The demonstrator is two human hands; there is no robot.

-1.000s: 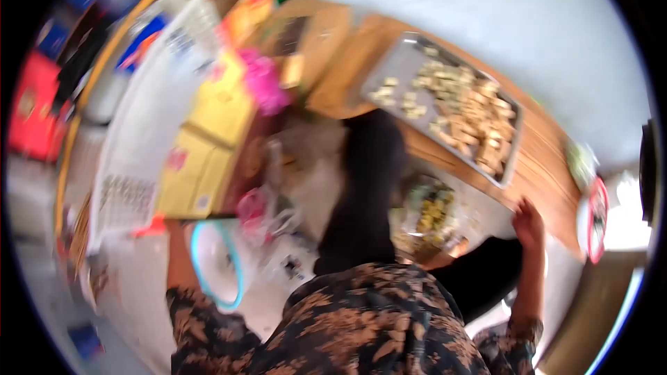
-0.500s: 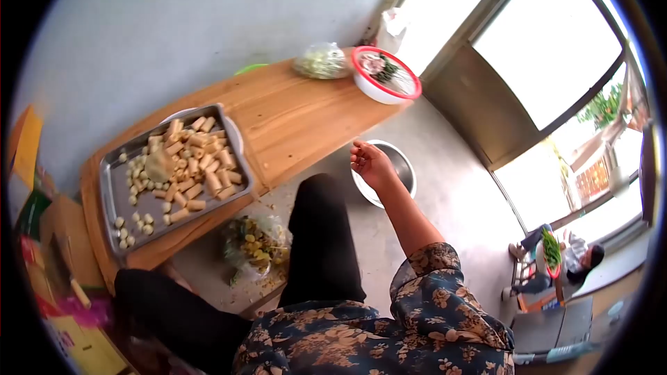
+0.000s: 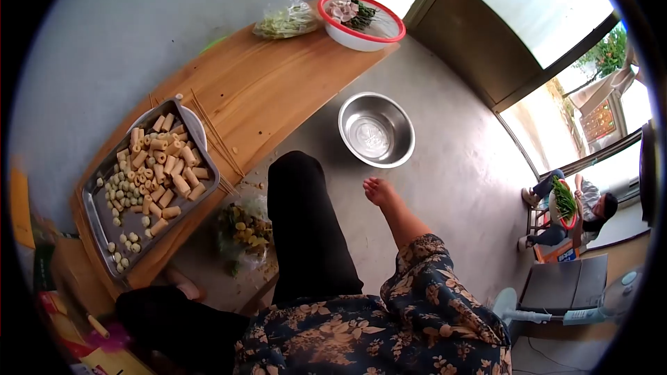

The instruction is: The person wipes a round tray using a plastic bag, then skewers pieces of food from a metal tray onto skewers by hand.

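The fingers (image 3: 370,185) of the right hand (image 3: 383,196) are loosely curled and part open, with nothing seen in them. The left hand is out of view, so I cannot tell how it stands.

The bowl (image 3: 372,135), shiny metal, sits mouth up on the floor (image 3: 451,167), just beyond the right fingers and apart from them. To their left is a bent knee (image 3: 299,170) in black. Past that knee, a bag (image 3: 244,232) of yellow and green scraps lies on the floor.

The wooden tabletop (image 3: 271,90) runs from well left of the fingers to a point beyond the bowl. On its left end is the tray (image 3: 103,221), with tan tubes (image 3: 182,184) heaped on the side nearer the fingers and small pale balls (image 3: 124,180) mostly on the farther side. Thin sticks (image 3: 208,132) lie beside the tray. At the end beyond the fingers stands a red-rimmed basin (image 3: 361,40) with pink pieces (image 3: 340,10) and dark leaves (image 3: 361,15); a clear packet (image 3: 286,22) of pale greens is just beside it, on the left.

Well to the right of the fingers, another person (image 3: 590,198) sits with greens (image 3: 564,198) in a red container. Nearer the wearer on that side is a fan (image 3: 618,295), by a grey box (image 3: 566,281).
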